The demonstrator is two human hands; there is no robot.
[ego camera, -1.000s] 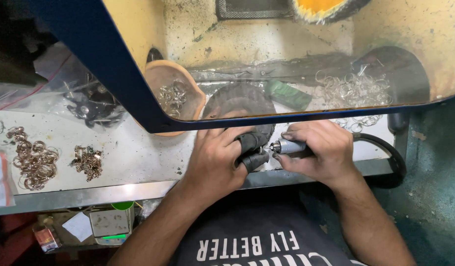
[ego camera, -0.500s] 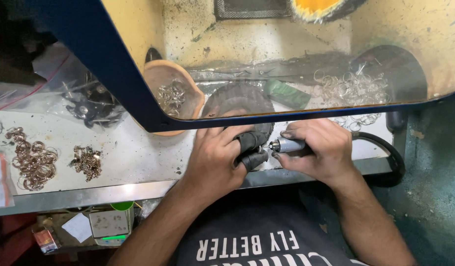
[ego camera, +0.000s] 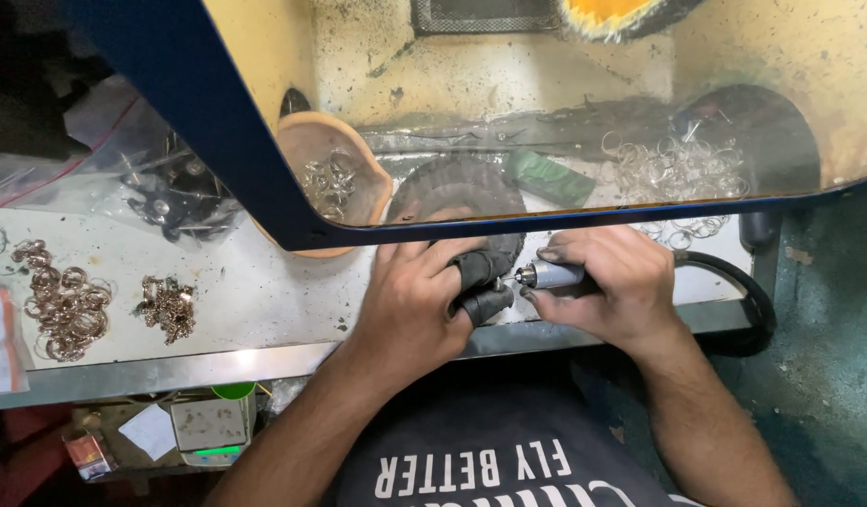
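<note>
Head view, centre frame: right hand grasps a silver rotary handpiece, long axis horizontal, tip pointing frame-left. Left hand, dark-covered fingertips clenched round a small piece too hidden to identify, sits just left of the tip, over the counter edge.
</note>
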